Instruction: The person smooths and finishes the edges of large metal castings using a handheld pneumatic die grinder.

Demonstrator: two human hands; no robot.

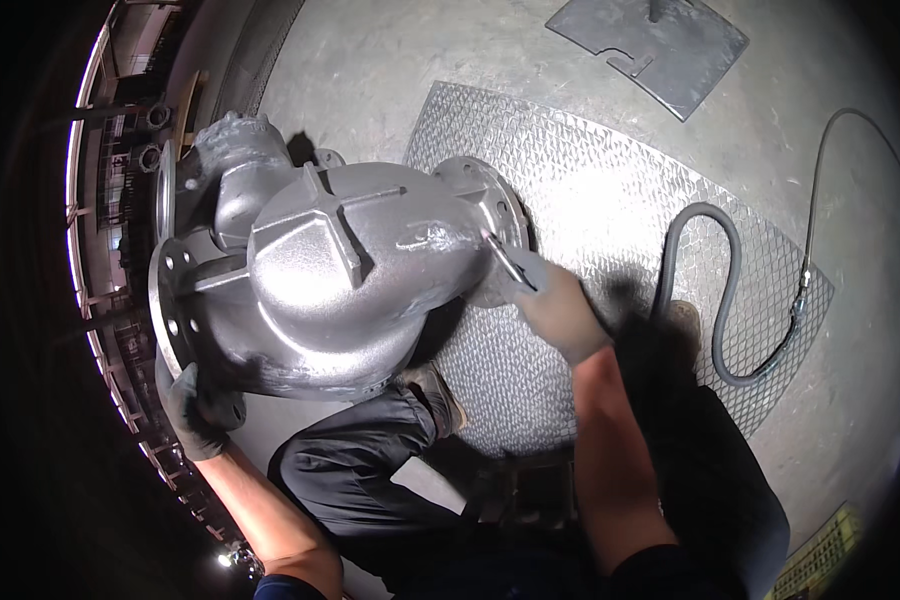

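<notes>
One grey-gloved left hand pinches the bulbous grey metal casting's flange; the right, a slim silver tool (curvature could skid it).

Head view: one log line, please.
left gloved hand: holding curved grey metal casting | right gloved hand: slim metallic tool, tip at casting

Indust. workshop: lg flanged metal casting, textured mat, hose, grey concrete-like flr.
</notes>
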